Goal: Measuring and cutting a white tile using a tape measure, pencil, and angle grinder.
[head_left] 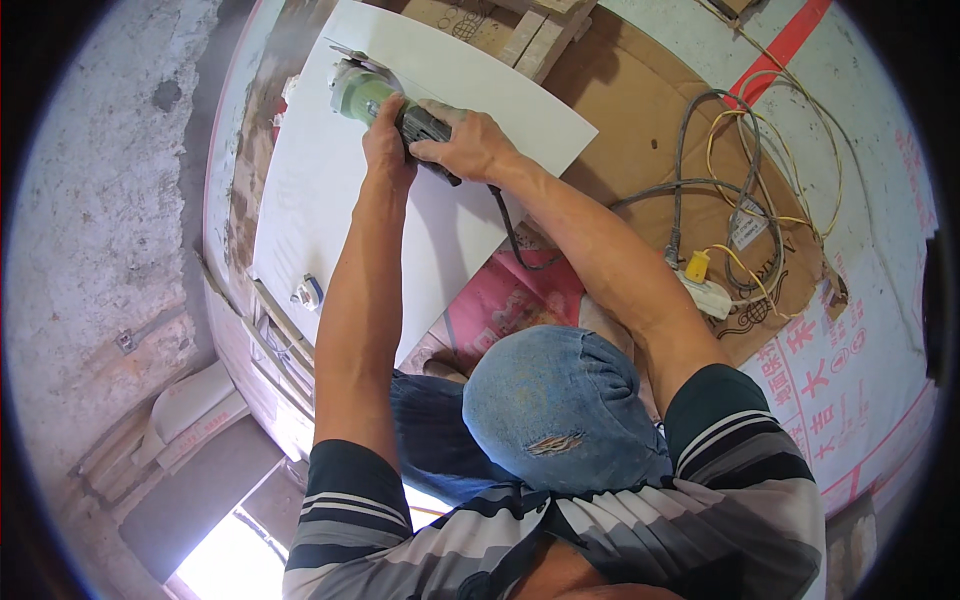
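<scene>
Both my hands grip an angle grinder (362, 100) with a green front body and a dark rear handle. My left hand (386, 140) wraps the middle of the body, while my right hand (468, 143) closes round the rear handle. The grinder's disc end points to the upper left, over a large white tile (440, 80) near its far left edge. Whether the disc touches the tile cannot be made out. A black cord (510, 225) runs from the handle's end down past the tile. On the tile by my left forearm sits a small blue and white object (310, 292).
Brown cardboard (640, 110) lies under the tile, with wooden blocks (545, 40) at the back. A white power strip (707, 297) with a yellow plug and tangled cables (745, 190) are on the right. A red sack (510, 305) lies before my denim-covered knee (550, 410). A rough wall (110, 200) rises left.
</scene>
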### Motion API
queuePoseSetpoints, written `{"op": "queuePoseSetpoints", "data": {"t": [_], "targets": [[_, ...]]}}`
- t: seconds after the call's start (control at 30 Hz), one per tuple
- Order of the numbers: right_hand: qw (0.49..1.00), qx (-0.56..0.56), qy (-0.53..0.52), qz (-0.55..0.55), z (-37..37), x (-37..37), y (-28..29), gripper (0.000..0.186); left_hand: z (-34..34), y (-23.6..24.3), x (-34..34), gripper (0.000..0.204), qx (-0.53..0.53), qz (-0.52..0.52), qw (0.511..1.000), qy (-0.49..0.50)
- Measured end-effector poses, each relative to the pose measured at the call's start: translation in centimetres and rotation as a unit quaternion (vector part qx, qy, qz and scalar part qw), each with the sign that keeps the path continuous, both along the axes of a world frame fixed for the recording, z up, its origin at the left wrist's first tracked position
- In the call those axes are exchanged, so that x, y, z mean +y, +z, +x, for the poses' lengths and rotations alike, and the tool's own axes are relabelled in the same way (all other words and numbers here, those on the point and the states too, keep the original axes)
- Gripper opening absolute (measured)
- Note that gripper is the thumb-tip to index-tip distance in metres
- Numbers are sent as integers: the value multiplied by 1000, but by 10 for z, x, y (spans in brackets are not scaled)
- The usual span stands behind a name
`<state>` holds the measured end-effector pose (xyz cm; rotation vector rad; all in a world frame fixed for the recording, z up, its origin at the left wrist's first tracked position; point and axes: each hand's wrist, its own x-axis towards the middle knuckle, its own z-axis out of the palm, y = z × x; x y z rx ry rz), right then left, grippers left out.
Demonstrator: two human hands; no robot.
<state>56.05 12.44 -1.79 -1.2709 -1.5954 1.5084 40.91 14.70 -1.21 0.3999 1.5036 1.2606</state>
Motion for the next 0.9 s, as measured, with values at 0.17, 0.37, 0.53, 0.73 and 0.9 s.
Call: {"op": "queuePoseSetpoints", "data": {"t": [0.17,0.37,0.53,0.73,0.9], "targets": [[1000,4,-1,9,4,-3,1,77,5,1,-4,36,6,-3,1000,15],[1000,2,-6,12,7,-7,2,77,7,0,-6,35,1,2,1000,9],[1000,6,-13,19,10,-11,2,78,9,-1,-11,34,-2,2,1000,6],[1000,4,-13,23,13,-15,0,79,11,-3,-14,36,-3,5,1000,0],[1000,4,-6,18,15,-17,1,79,13,-2,-16,37,1,-3,1000,7]]}}
